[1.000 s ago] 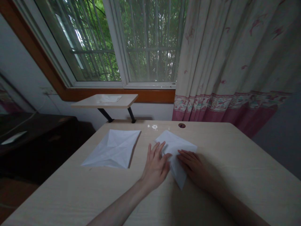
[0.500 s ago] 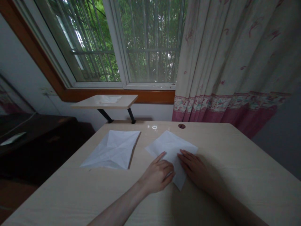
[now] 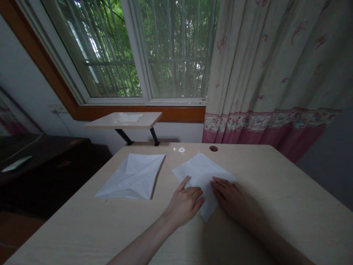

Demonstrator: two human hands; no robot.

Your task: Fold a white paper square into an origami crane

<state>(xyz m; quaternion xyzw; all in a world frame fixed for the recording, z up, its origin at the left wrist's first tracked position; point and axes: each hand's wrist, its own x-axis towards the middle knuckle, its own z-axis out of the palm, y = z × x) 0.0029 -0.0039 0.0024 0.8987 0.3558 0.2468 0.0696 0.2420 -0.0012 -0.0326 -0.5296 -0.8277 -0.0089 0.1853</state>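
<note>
A sheet of white paper lies on the desk with a corner pointing down toward me and some of its edges folded. My left hand rests on its lower left part, index finger stretched out and the other fingers loosely bent. Across from it, my right hand lies flat with extended fingers on the paper's right side. Both hands cover portions of the sheet. To the left, apart from my hands, is a second white sheet with crossing crease lines.
The pale wooden desk has a round cable hole at its back edge. A small raised shelf on black legs holds another piece of white paper. Behind stand a barred window and a curtain.
The paper's near corner has shifted slightly left and up. My left index finger has moved a little left, and my right hand a little to the right.
</note>
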